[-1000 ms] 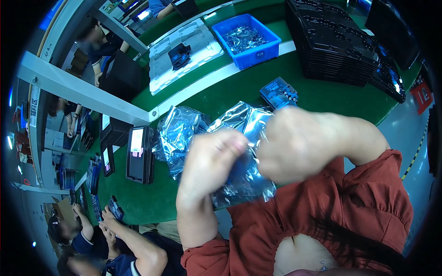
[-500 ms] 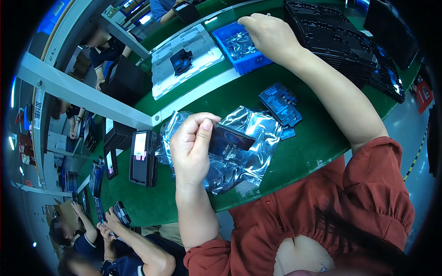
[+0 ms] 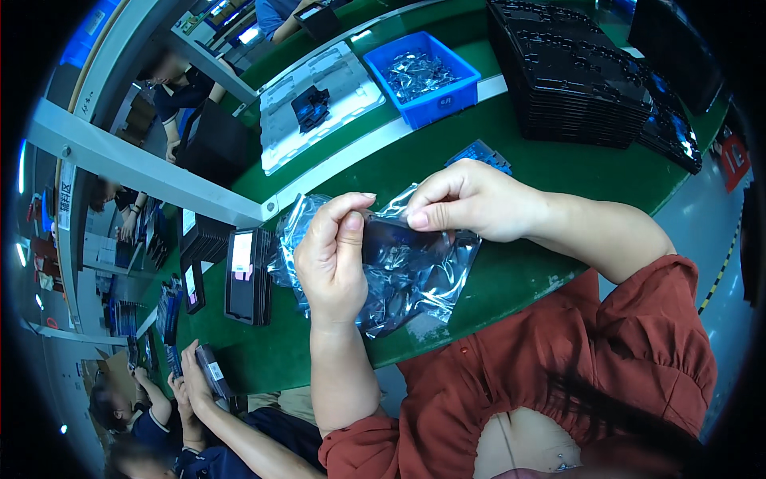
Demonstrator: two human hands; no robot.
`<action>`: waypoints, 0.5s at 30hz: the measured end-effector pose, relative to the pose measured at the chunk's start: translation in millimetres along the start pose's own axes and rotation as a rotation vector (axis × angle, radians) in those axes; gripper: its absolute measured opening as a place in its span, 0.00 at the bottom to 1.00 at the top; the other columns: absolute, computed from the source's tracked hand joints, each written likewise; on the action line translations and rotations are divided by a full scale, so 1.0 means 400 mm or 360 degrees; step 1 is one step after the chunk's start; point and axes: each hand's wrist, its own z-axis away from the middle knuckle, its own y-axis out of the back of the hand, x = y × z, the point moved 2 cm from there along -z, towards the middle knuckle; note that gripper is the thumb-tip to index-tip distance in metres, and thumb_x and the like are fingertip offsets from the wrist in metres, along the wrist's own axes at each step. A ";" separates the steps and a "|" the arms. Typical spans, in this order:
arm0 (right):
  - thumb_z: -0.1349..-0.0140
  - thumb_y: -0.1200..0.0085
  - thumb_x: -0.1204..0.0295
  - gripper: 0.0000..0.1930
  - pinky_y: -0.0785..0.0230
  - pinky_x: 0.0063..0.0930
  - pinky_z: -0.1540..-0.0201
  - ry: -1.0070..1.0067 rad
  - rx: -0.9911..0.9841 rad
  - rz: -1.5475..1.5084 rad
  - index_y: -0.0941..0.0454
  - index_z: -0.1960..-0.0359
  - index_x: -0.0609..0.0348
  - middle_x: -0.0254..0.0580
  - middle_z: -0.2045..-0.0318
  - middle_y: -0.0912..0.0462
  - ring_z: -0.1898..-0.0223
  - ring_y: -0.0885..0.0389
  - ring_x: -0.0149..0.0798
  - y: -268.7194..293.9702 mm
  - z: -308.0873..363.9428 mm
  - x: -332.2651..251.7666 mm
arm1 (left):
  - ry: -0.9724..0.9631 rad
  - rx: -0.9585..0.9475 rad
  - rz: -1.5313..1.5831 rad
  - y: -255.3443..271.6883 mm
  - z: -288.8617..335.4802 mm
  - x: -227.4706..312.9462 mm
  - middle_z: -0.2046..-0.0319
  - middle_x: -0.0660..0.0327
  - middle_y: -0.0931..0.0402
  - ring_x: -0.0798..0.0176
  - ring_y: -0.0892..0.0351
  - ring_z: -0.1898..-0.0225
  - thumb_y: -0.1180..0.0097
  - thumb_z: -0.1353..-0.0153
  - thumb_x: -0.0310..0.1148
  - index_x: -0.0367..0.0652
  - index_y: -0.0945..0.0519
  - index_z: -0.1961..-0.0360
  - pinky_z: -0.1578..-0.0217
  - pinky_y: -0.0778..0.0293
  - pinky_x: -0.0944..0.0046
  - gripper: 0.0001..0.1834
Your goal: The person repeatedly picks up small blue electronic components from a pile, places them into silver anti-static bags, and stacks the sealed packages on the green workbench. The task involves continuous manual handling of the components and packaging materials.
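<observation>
Above the near edge of the green tabletop (image 3: 558, 172), you are holding a dark flat part (image 3: 392, 236) at the mouth of a clear shiny plastic bag (image 3: 407, 279). Your left hand (image 3: 333, 259) is closing around the part's left end, thumb pressing on its face. Your right hand (image 3: 463, 203) is pinching the upper edge of the bag together with the part's right end, fingertips clamped shut on the film. Both hands are working close together, just above a heap of similar bags lying on the tabletop.

The part is looking stiff and light, probably fragile on its faces, so you are best gripping it by the edges. The bag is thin, limp and slippery; it is crumpling readily, so you should be taking hold near its open rim.

Far from you, a blue bin (image 3: 427, 76) of shiny bags is standing beside a white tray (image 3: 319, 104). At far right, black moulded trays (image 3: 582, 72) are stacked. A small blue board (image 3: 483, 153) is lying just beyond your right hand. At lower left, another person's hands (image 3: 195, 383) are holding a dark object.
</observation>
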 end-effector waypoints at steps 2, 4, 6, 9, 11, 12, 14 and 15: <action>0.38 0.44 0.68 0.10 0.31 0.18 0.75 -0.0120 -0.0073 -0.0213 0.18 0.66 0.62 0.33 0.78 0.21 0.78 0.26 0.23 0.005 -0.002 0.013 | 0.0028 -0.0041 0.0003 0.001 0.003 0.002 0.67 0.61 0.21 0.73 0.26 0.69 0.50 0.37 0.23 0.37 0.21 0.60 0.66 0.31 0.74 0.07; 0.38 0.44 0.69 0.09 0.31 0.18 0.74 -0.0051 -0.0055 -0.0164 0.19 0.65 0.62 0.34 0.78 0.21 0.79 0.26 0.24 0.003 -0.005 0.018 | -0.0006 -0.0022 0.0045 -0.003 0.006 -0.001 0.68 0.61 0.21 0.73 0.26 0.69 0.50 0.37 0.22 0.37 0.21 0.60 0.67 0.31 0.74 0.07; 0.39 0.44 0.71 0.07 0.30 0.21 0.73 -0.0067 0.0009 -0.0067 0.20 0.64 0.61 0.36 0.76 0.20 0.78 0.25 0.27 0.001 -0.002 0.003 | -0.0020 0.0009 0.0106 -0.002 0.010 0.003 0.68 0.61 0.21 0.73 0.26 0.69 0.49 0.37 0.21 0.37 0.21 0.61 0.66 0.31 0.74 0.07; 0.44 0.43 0.76 0.06 0.29 0.27 0.70 0.1049 0.0292 0.0958 0.21 0.64 0.59 0.38 0.72 0.21 0.73 0.22 0.36 0.003 -0.005 -0.020 | -0.0072 0.0060 0.0120 -0.004 0.016 0.006 0.68 0.60 0.21 0.72 0.25 0.68 0.49 0.38 0.20 0.37 0.21 0.62 0.66 0.30 0.74 0.06; 0.48 0.43 0.78 0.08 0.29 0.31 0.67 0.1202 0.0274 0.1060 0.23 0.65 0.59 0.40 0.70 0.23 0.70 0.23 0.41 0.004 0.002 -0.033 | -0.0083 0.0049 0.0101 -0.004 0.021 0.009 0.66 0.60 0.21 0.71 0.25 0.66 0.49 0.38 0.21 0.36 0.21 0.61 0.63 0.30 0.74 0.06; 0.49 0.43 0.79 0.09 0.29 0.33 0.66 0.1281 0.0265 0.1113 0.23 0.65 0.58 0.40 0.69 0.24 0.68 0.23 0.44 0.005 0.007 -0.042 | -0.0074 0.0018 0.0095 -0.005 0.024 0.012 0.64 0.60 0.22 0.71 0.25 0.64 0.49 0.37 0.21 0.35 0.22 0.61 0.61 0.31 0.73 0.06; 0.50 0.42 0.80 0.08 0.29 0.34 0.66 0.1295 0.0185 0.1152 0.24 0.67 0.59 0.39 0.69 0.25 0.67 0.23 0.44 0.007 0.013 -0.046 | -0.0075 -0.0005 0.0037 -0.007 0.024 0.017 0.63 0.60 0.23 0.71 0.25 0.63 0.50 0.36 0.22 0.34 0.23 0.60 0.59 0.31 0.73 0.06; 0.49 0.43 0.79 0.08 0.29 0.34 0.66 0.1263 0.0198 0.1138 0.23 0.67 0.60 0.40 0.69 0.24 0.67 0.22 0.44 0.007 0.012 -0.043 | -0.0085 0.0003 -0.0012 -0.009 0.024 0.019 0.63 0.60 0.22 0.70 0.25 0.63 0.50 0.36 0.22 0.35 0.23 0.60 0.59 0.31 0.72 0.06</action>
